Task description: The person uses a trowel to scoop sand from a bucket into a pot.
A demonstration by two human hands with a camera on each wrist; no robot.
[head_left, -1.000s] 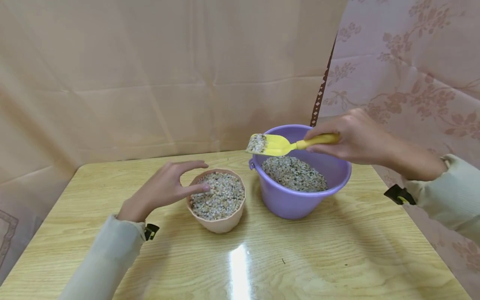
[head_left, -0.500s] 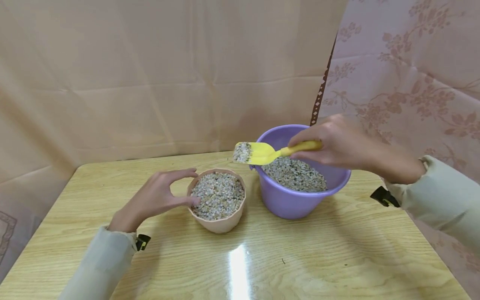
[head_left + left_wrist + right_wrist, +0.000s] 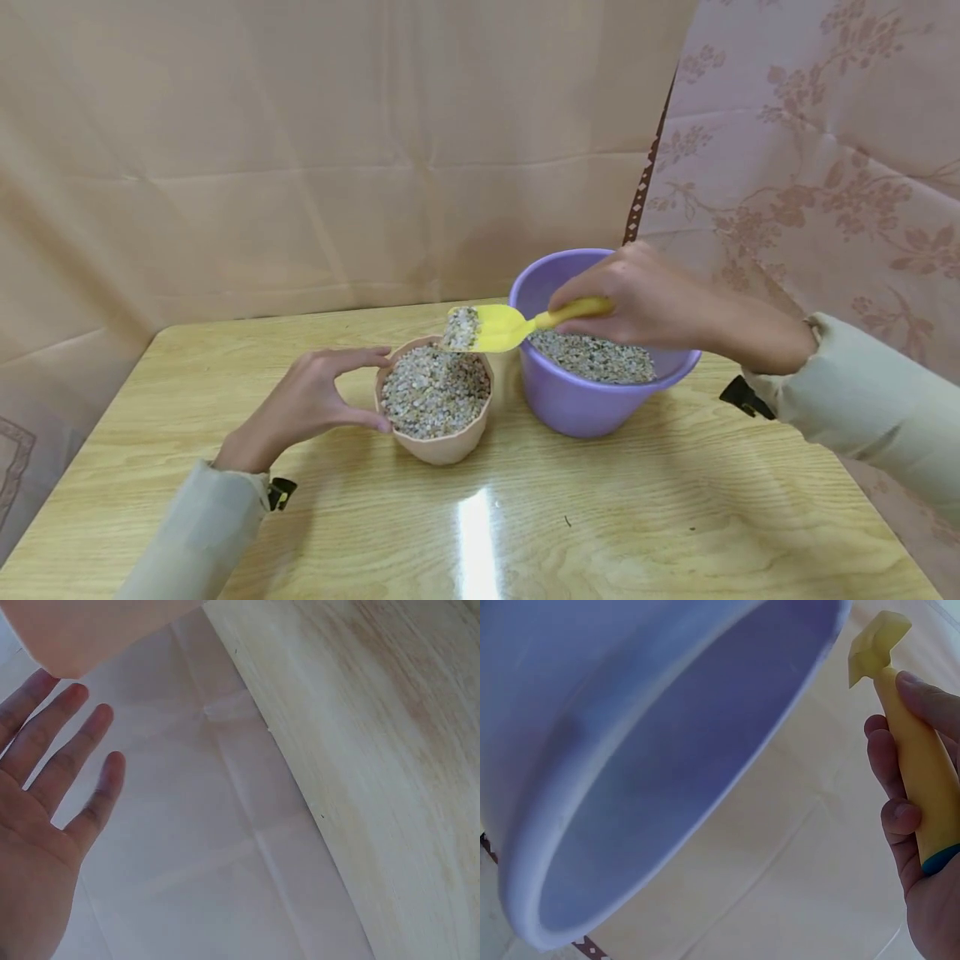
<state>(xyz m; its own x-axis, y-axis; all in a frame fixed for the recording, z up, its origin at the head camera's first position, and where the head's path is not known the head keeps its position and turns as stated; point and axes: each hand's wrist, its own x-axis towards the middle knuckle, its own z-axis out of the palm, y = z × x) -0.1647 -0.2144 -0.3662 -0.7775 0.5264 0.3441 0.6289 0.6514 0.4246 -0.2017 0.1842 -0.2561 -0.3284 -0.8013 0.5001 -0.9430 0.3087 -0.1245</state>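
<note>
A yellow plastic trowel (image 3: 510, 323) hangs in the air with its blade over the far rim of a small pink pot (image 3: 437, 446), and the blade carries a little heap of pale gravel (image 3: 459, 327) at its tip. The blade tilts slightly down toward the pot, and the gravel at its tip looks close to, perhaps touching, the mound already in the pot. The pot is filled to the brim with the same gravel (image 3: 433, 392) and stands on the table (image 3: 675, 517), just beside a purple bucket (image 3: 577, 408) on its right.

The right hand (image 3: 645, 296) grips the trowel's handle, fingers curled round it with the thumb lying along the top; in the right wrist view the handle (image 3: 919, 791) shows a teal end near the palm (image 3: 937, 900). This hand hovers over the bucket, which holds a layer of speckled gravel (image 3: 596, 358) well below its rim.

The left hand (image 3: 307, 404) rests on the table to the left of the pot, spread in a wide curve, with the index finger along the pot's far rim and the thumb touching its near side. In the left wrist view its fingers (image 3: 71, 761) are straight and parted.

The table is light wood-grain with a glossy glare patch near its front. Behind it hangs a plain beige cloth (image 3: 300, 150), and to the right a pink flowered cloth (image 3: 817, 142). Both arms wear pale sleeves (image 3: 877, 400).
</note>
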